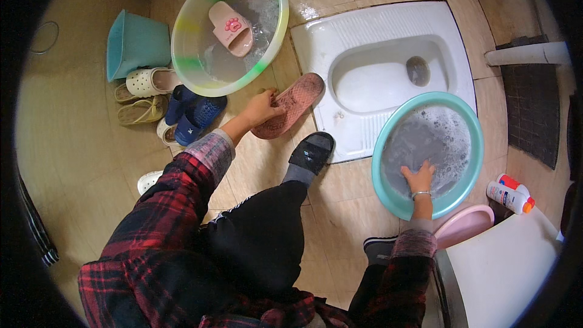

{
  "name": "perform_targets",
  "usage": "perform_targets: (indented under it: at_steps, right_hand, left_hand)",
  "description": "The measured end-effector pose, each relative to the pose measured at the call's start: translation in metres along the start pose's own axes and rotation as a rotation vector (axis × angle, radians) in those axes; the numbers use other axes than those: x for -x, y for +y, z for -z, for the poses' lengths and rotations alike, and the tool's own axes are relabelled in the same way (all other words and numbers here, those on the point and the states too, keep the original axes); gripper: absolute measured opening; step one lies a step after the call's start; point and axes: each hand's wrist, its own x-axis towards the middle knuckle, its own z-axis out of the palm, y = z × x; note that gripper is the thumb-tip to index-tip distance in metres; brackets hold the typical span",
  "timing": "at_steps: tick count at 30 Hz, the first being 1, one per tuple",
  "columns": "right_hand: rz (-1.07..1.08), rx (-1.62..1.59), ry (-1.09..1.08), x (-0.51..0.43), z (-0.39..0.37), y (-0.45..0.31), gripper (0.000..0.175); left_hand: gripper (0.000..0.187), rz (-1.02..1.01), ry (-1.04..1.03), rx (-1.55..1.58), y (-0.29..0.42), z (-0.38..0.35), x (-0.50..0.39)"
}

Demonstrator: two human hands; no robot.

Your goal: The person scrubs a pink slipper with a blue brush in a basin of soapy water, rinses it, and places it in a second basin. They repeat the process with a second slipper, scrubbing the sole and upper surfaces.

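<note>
My left hand [263, 111] grips a reddish-brown rubber slipper [298, 105] by its side, over the tiles beside the squat toilet. The slipper's textured face, with dark grime on it, points up. My right hand [419, 180], a bracelet at the wrist, dips its fingertips into cloudy, sudsy water in a teal plastic basin [381, 164]. Murk hides the fingertips and anything beneath them. Above my left hand stands a large translucent basin [184, 50] with green and yellow patches; a pink slide slipper [230, 29] with a paw emblem lies in its grey water.
A white ceramic squat toilet [314, 45] is set in the floor. At left are a teal bin [141, 45], cream clogs [141, 82], navy slippers [196, 118] and yellowish sandals [141, 110]. White bottles [508, 196] and a pink basin [469, 228] stand at right.
</note>
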Motion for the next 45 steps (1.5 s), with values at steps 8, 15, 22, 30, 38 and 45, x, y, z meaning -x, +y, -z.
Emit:
perform_targets:
  at_steps: [8, 15, 22, 30, 38, 45]
  right_hand:
    - [0.032, 0.152, -0.277, 0.0, -0.004, -0.001, 0.063]
    - [0.155, 0.012, -0.413, 0.017, -0.005, -0.025, 0.068]
    - [-0.039, -0.169, -0.106, 0.01, 0.031, 0.002, 0.053]
    - [0.024, -0.271, 0.448, -0.045, 0.048, -0.007, 0.076]
    - [0.066, -0.289, 0.29, -0.061, 0.033, -0.059, 0.084]
    - [-0.034, -0.175, 0.112, -0.029, 0.014, -0.075, 0.081]
  left_hand:
    - [0.061, 0.018, -0.167, 0.435, -0.013, -0.013, -0.015]
    - [0.045, 0.002, -0.373, 0.632, 0.003, -0.02, -0.008]
    - [0.039, 0.012, -0.207, 0.841, 0.046, -0.007, 0.005]
    - [0.035, -0.129, -0.309, 1.133, 0.141, 0.003, 0.009]
    - [0.042, -0.138, -0.427, 1.232, 0.215, -0.021, 0.022]
    - [0.04, -0.095, -0.656, 1.297, 0.253, -0.055, 0.026]
